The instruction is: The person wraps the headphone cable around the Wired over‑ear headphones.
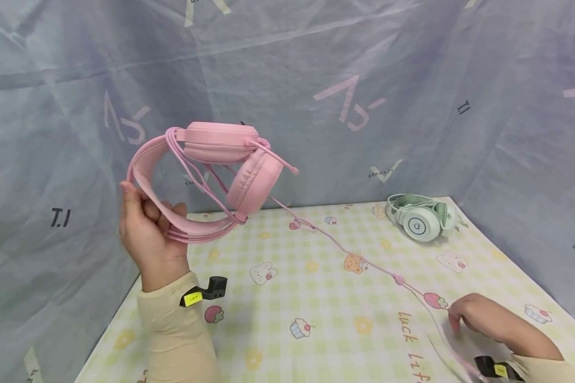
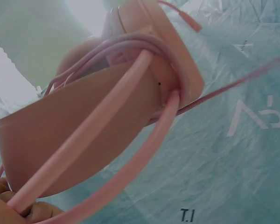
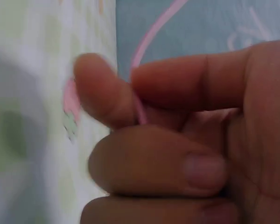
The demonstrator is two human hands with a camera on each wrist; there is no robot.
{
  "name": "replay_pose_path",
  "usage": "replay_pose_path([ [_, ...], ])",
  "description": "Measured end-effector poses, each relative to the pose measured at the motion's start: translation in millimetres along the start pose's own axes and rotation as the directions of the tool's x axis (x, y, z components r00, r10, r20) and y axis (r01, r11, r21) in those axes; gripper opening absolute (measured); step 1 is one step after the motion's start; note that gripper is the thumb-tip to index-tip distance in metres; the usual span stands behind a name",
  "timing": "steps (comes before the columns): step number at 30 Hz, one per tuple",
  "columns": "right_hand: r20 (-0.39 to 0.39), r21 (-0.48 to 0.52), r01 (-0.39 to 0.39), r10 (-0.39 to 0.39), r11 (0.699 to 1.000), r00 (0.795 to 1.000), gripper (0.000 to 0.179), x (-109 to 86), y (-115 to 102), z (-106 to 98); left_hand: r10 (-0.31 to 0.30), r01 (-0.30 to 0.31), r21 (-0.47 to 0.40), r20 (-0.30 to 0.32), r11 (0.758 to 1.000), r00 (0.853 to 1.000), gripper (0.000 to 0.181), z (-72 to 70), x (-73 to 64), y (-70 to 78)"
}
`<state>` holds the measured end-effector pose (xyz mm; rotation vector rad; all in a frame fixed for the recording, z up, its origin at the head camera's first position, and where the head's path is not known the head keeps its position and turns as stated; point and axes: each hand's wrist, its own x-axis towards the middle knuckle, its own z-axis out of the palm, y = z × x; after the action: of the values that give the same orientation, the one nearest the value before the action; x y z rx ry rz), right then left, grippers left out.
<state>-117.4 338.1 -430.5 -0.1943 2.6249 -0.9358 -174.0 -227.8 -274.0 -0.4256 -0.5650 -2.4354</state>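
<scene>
My left hand (image 1: 150, 242) grips the headband of a pink headset (image 1: 255, 183), holding it up over the left part of the table. Its two ear cups point right, and a short pink microphone boom (image 1: 280, 160) sticks out from them. Loops of pink cable wrap around the band beside the cups. From the headset the cable (image 1: 334, 241) stretches down to the right, past a small pink lump (image 1: 399, 279). In the right wrist view, my right hand (image 3: 172, 126) pinches this cable between thumb and forefinger, other fingers curled. Low at the right, that hand is close over the tabletop.
A mint-green headset (image 1: 421, 222) lies at the table's back right corner. The table wears a green checked cloth (image 1: 326, 303) with cartoon prints. Grey-blue fabric (image 1: 287, 80) hangs behind the table and along both sides.
</scene>
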Motion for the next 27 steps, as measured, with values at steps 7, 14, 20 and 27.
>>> replay_pose_path([
  [7, -0.046, -0.114, -0.012, 0.006, 0.993, 0.999, 0.03, 7.1, -27.5, -8.2, -0.027, 0.016, 0.112, 0.097, 0.994, 0.995, 0.036, 12.1, -9.9, -15.1],
  [14, -0.198, -0.293, 0.304, -0.368, 0.907, 0.908, 0.021, 23.3, -115.4, 6.6, -0.058, 0.037, 0.157, 0.136, 0.987, 0.989, 0.037, 18.3, -20.1, -21.2],
  [20, -0.156, -0.222, 0.664, -0.698, 0.714, 0.699, 0.033, 71.2, -215.3, 45.6, -0.074, 0.059, 0.145, 0.101, 0.988, 0.992, 0.036, 20.9, -21.6, -14.6],
  [27, -0.081, 0.31, 0.72, -0.737, 0.621, 0.671, 0.05, 143.5, -285.4, 126.8, -0.065, 0.056, 0.162, 0.053, 0.985, 0.996, 0.037, 16.1, -24.6, -2.8],
])
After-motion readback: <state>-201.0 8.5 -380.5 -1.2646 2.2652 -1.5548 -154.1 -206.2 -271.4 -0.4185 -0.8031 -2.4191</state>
